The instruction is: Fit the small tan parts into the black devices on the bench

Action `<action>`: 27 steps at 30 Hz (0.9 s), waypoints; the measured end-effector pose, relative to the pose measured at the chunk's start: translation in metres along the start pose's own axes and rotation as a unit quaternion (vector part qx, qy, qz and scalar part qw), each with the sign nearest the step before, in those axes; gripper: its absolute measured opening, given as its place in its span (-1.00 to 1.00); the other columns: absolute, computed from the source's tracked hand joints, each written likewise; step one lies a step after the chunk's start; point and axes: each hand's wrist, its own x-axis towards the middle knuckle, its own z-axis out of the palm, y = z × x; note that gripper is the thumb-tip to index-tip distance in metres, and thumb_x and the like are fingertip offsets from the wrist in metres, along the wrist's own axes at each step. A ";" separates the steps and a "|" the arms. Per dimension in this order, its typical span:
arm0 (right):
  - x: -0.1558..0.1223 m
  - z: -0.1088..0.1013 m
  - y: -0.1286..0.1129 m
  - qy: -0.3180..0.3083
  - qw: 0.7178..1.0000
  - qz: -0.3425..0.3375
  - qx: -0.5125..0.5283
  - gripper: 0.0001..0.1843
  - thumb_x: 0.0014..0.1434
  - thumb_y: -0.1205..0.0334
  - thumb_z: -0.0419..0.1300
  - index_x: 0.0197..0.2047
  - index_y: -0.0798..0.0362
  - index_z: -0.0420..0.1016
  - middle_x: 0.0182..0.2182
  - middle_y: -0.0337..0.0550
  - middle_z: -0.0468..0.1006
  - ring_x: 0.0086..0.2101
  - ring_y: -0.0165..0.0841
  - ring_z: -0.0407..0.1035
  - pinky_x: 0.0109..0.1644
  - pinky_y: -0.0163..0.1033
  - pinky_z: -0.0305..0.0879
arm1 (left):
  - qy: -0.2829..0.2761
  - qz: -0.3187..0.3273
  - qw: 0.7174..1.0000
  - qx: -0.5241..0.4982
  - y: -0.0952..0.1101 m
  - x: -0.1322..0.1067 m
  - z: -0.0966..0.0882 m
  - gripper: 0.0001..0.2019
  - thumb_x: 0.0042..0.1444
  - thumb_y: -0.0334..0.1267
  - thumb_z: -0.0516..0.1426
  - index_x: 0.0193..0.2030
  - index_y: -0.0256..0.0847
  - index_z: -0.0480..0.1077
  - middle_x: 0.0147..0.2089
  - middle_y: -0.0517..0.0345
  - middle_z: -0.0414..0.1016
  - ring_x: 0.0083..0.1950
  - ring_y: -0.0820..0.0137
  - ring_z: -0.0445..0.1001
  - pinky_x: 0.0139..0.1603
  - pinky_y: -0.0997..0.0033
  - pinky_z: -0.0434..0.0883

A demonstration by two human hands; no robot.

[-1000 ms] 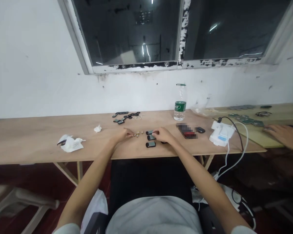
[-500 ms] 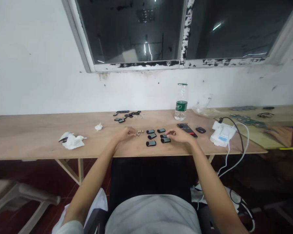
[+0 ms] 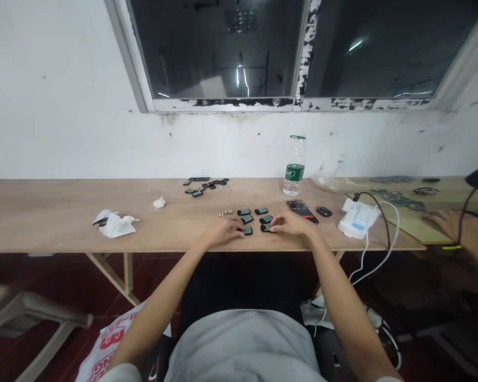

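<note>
Two columns of small black cases with grey faces lie on the wooden table (image 3: 191, 233) in front of me. My left hand (image 3: 223, 232) is at the left end of the nearest left case (image 3: 247, 231), its fingertips closed on that edge. With thumb and fingers together, my right hand (image 3: 290, 223) grips the nearest right case (image 3: 265, 228). Another case (image 3: 266, 218) lies just behind that one. Beyond my left hand, several tiny beige parts (image 3: 225, 213) are grouped in short rows.
More black cases (image 3: 211, 185) are piled near the wall. A water bottle (image 3: 293, 172), a phone (image 3: 301, 210), a black oval object (image 3: 324, 211) and a white power strip (image 3: 358, 218) with cables stand to the right. Crumpled tissue (image 3: 117, 224) lies left. Another person's hand (image 3: 446, 217) is far right.
My left hand has left the tiny beige parts and come right and nearer, to the nearest left case. The beige parts sit more neatly. My right hand has shifted slightly nearer, to the nearest right case.
</note>
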 end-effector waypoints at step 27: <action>0.009 0.015 -0.013 0.009 1.000 -0.026 0.003 -0.67 0.05 0.16 0.46 -0.13 0.09 0.60 -0.17 -0.04 0.66 -0.18 -0.19 0.51 -0.12 -0.21 0.42 | 0.112 -0.215 0.967 0.082 -0.068 -0.012 -0.003 -0.74 0.33 -0.27 0.13 0.05 -0.23 0.59 0.10 -0.14 0.64 0.13 0.03 0.58 0.19 0.11 0.46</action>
